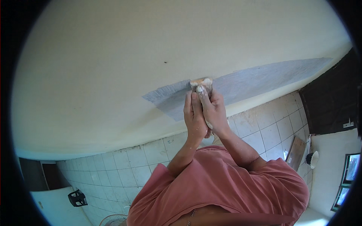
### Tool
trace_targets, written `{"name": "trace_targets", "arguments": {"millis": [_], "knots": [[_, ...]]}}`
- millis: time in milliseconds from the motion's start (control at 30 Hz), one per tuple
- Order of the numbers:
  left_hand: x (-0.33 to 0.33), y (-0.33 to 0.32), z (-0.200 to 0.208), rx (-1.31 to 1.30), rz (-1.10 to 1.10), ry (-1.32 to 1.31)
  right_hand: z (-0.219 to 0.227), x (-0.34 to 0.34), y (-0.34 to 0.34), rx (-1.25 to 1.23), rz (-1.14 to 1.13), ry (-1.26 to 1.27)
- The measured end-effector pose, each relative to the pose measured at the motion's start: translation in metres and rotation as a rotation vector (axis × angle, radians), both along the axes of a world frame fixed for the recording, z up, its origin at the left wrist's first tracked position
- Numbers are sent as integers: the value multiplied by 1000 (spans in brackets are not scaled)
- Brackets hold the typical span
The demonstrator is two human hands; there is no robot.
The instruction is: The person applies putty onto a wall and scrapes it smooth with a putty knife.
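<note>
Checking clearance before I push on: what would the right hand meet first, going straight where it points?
Likely the wall, with the block-like tool leading the right hand; any remaining gap is unclear.

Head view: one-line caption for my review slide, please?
Left grip and right grip together hold a flat, smeared tool at the grey patch on a cream wall.

From a head mount we look steeply down — shirt (pixel 222 177) close beneath us, wall (pixel 94 75) ahead, floor (pixel 269 136) along its lower edge.
</note>
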State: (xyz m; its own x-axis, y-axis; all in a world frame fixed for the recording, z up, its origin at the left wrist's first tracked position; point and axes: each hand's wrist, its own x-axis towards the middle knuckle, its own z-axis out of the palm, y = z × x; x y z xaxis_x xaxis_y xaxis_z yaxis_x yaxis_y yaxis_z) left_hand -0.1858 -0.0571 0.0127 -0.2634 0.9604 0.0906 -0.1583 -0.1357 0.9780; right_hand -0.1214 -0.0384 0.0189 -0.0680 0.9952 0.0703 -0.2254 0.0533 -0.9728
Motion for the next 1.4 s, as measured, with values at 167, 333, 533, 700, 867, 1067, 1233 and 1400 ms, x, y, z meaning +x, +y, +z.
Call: {"name": "trace_targets", "arguments": {"millis": [167,333,533,700,867,1067,1233,1400], "knots": [[10,0,-2,-20,132,3,-12,-1,5,-35,14,21],[10,-2,-5,14,50,-10,-12,-4,3,30,-43,32],[4,-1,1,25,14,25,1,-1,4,-39,36,27],[3,1,3,35,53,-14,4,-1,6,11,35,26],[7,-2,1,55,49,-5,3,-2,4,75,14,17],[5,-2,3,68,77,35,8,-3,2,29,56,22],[4,1,11,44,74,15,10,-4,8,11,38,35],[3,2,10,47,75,55,10,-5,10,1,35,36]]}}
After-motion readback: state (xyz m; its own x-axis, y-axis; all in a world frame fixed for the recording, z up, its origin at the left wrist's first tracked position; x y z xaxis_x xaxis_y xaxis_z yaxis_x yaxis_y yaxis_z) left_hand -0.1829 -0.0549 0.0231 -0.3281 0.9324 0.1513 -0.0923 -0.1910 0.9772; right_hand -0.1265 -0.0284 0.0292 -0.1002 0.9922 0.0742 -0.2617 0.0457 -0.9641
